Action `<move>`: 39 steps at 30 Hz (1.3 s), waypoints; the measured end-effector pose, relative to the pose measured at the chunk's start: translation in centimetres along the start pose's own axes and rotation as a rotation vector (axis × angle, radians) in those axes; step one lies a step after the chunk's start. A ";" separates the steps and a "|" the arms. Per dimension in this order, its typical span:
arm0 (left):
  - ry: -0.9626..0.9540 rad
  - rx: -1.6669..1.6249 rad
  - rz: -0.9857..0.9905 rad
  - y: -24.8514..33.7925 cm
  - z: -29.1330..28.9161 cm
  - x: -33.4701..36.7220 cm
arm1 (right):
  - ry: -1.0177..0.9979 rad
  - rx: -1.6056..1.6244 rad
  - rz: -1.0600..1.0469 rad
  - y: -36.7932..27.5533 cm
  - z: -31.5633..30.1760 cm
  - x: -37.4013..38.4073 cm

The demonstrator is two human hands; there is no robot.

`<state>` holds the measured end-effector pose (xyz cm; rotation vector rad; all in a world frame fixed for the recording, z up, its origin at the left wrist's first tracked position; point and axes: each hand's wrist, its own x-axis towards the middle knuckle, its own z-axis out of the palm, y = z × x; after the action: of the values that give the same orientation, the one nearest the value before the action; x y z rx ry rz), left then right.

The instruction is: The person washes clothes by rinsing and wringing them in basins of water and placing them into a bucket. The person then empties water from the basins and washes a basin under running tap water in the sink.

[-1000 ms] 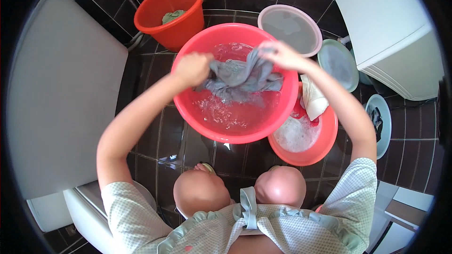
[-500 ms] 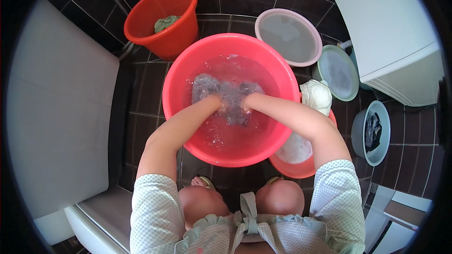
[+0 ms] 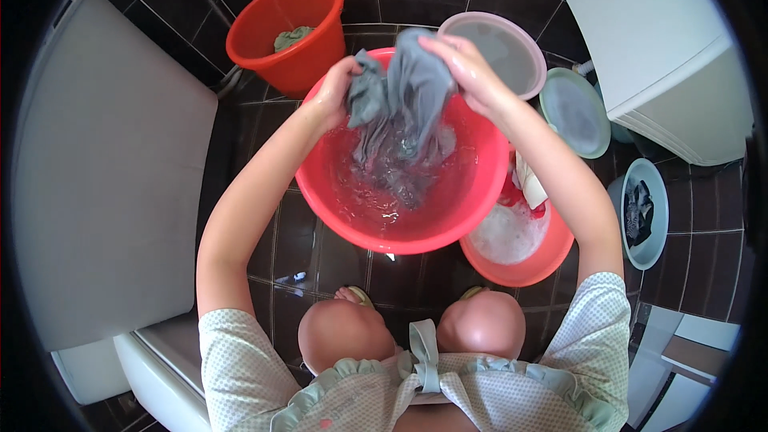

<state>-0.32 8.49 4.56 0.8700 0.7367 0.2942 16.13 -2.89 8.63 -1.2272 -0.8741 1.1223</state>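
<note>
- Left hand (image 3: 332, 92): grip clenched on grey wet cloth (image 3: 400, 100), held above red basin (image 3: 336, 192).
- Right hand (image 3: 464, 68): grasping same cloth at its 2 o'clock edge.
- Orange bucket (image 3: 308, 56): 10 o'clock of basin.

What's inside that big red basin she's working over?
Water fills the big red basin; the grey cloth, held by the left hand and right hand, trails into it. Beneath the cloth is hidden.

Open water in red basin (image 3: 448, 224) near rim, below lifted grey cloth (image 3: 404, 96). Orange bucket (image 3: 284, 28) crowds far left; pink-rimmed bowl (image 3: 504, 52), soapy basin (image 3: 520, 260) crowd right, apparently touching. Dark tiled floor (image 3: 248, 224) free left.
</note>
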 end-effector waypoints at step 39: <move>0.297 0.467 0.631 1.5 -2.7 -5.2 | 0.017 -0.428 -0.348 3.6 -1.9 -3.4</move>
<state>-5.85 8.35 7.02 1.5228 0.8040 0.8478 16.48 -6.78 5.01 -1.3573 -1.3033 0.6625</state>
